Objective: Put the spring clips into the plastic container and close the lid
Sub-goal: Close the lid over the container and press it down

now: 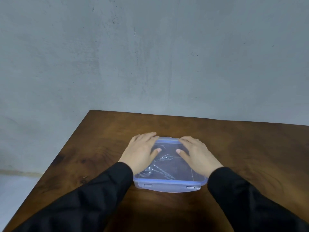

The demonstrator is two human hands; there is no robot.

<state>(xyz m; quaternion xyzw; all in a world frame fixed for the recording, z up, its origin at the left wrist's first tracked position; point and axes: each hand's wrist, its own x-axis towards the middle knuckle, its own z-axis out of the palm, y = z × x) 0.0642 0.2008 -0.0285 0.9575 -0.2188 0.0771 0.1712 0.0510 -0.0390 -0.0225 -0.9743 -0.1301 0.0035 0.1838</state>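
Observation:
A clear plastic container with a blue-rimmed lid sits on the wooden table, near its middle. The lid lies on top of the container. Through the lid I see metal spring clips inside, toward the left half. My left hand lies flat on the lid's left side, fingers curled over the far left corner. My right hand lies flat on the lid's right side, fingers at the far edge. Both thumbs rest on the lid's top. The near latch flap sticks out flat toward me.
The dark brown wooden table stands against a grey wall. Its left edge runs diagonally from the far corner toward the near left, with grey floor beyond it. Black sleeves cover both forearms.

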